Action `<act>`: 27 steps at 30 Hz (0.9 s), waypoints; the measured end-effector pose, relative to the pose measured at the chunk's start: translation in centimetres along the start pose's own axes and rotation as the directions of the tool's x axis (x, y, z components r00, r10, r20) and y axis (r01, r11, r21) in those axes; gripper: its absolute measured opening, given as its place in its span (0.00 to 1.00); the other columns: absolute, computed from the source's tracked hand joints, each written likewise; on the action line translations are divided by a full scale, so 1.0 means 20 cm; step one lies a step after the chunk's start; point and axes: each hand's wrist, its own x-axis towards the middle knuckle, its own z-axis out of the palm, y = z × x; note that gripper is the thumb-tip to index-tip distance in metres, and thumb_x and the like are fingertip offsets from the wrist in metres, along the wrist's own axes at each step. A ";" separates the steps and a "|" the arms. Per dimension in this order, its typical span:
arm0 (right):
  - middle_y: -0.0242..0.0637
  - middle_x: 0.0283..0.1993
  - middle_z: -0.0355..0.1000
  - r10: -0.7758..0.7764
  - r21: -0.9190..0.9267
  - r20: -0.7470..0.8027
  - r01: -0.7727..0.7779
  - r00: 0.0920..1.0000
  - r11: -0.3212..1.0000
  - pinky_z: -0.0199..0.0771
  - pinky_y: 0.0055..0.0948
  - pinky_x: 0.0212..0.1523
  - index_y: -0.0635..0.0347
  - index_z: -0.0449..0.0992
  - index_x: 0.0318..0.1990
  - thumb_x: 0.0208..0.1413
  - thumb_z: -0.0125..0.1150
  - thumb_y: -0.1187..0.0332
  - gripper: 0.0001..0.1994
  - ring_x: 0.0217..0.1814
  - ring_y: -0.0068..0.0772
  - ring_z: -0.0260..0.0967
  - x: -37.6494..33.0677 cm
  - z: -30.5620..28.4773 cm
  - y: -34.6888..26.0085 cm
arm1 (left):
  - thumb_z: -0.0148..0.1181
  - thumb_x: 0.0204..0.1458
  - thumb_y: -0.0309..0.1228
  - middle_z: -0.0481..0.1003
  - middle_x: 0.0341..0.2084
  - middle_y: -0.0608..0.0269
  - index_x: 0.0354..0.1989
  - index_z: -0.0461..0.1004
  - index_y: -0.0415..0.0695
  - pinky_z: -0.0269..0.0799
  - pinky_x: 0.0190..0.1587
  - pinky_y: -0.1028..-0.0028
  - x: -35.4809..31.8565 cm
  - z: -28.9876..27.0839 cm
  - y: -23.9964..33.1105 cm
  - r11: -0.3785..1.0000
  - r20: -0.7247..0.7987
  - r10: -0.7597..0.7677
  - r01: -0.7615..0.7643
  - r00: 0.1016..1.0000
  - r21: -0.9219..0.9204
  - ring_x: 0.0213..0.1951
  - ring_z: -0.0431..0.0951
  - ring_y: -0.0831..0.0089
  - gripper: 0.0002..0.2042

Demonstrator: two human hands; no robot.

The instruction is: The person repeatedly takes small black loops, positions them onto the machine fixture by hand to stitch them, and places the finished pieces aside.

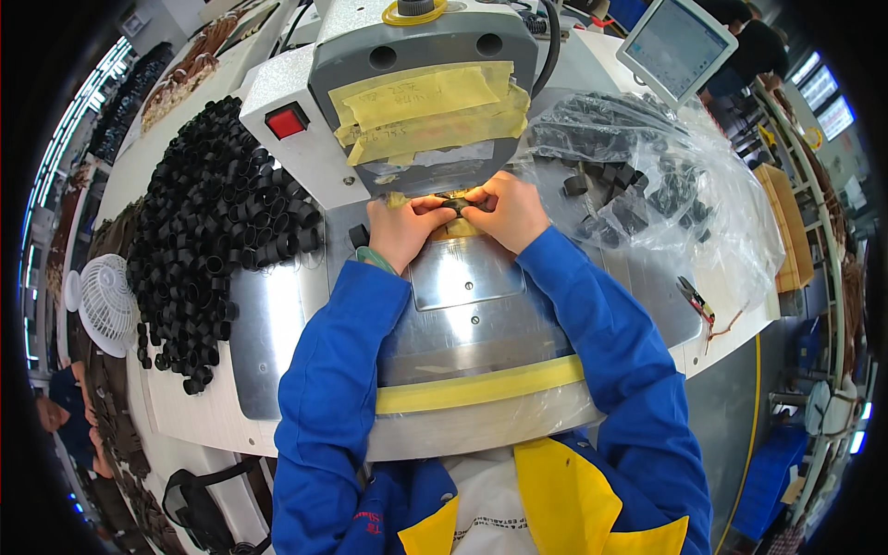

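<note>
Both my hands meet under the head of a grey and white machine (421,102), over its lit work spot. Between the fingertips is a small black loop (455,205), partly covered by the fingers. My left hand (400,231) pinches its left side, thumb and forefinger closed. From the right, my right hand (511,215) pinches the other side the same way. A single black loop (359,236) lies on the metal plate beside my left hand. Below the hands stretches the shiny metal work plate (444,324).
A big heap of black loops (217,231) covers the left side. At right, a clear plastic bag (666,176) lies around more black loops. Small snips (692,301) rest near the right edge. A screen (677,48) stands behind, and a white fan (106,305) is far left.
</note>
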 end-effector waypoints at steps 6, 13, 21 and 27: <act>0.40 0.26 0.68 -0.012 -0.015 -0.008 0.012 1.000 1.000 0.68 0.30 0.31 0.61 0.74 0.24 0.34 0.63 0.70 0.08 0.29 0.39 0.68 0.00 0.01 0.01 | 0.65 0.35 0.37 0.76 0.20 0.61 0.25 0.77 0.39 0.69 0.31 0.82 0.01 0.00 -0.02 0.998 -0.008 0.027 -0.026 1.000 0.061 0.23 0.76 0.77 0.13; 0.40 0.25 0.68 -0.026 -0.007 -0.027 0.026 0.999 1.000 0.68 0.30 0.31 0.61 0.74 0.24 0.34 0.63 0.69 0.08 0.29 0.39 0.67 0.00 0.02 0.02 | 0.64 0.34 0.42 0.76 0.20 0.61 0.25 0.78 0.41 0.67 0.34 0.80 0.02 0.00 -0.04 0.990 -0.014 0.074 -0.072 0.997 0.120 0.23 0.76 0.74 0.16; 0.39 0.25 0.67 -0.052 -0.011 -0.023 0.052 0.998 0.999 0.67 0.31 0.32 0.61 0.74 0.23 0.34 0.63 0.68 0.08 0.31 0.39 0.66 0.01 0.06 0.02 | 0.65 0.34 0.40 0.76 0.21 0.62 0.25 0.77 0.40 0.67 0.34 0.80 0.01 -0.03 -0.06 0.998 -0.017 0.034 -0.033 0.999 0.049 0.23 0.75 0.75 0.15; 0.39 0.24 0.67 -0.009 -0.023 -0.030 0.008 0.999 1.000 0.66 0.33 0.32 0.60 0.74 0.22 0.34 0.63 0.67 0.08 0.31 0.40 0.66 0.00 0.02 0.06 | 0.65 0.33 0.38 0.76 0.21 0.61 0.23 0.77 0.38 0.69 0.33 0.79 0.03 0.02 -0.03 0.995 -0.031 0.035 -0.032 0.999 0.099 0.23 0.75 0.75 0.14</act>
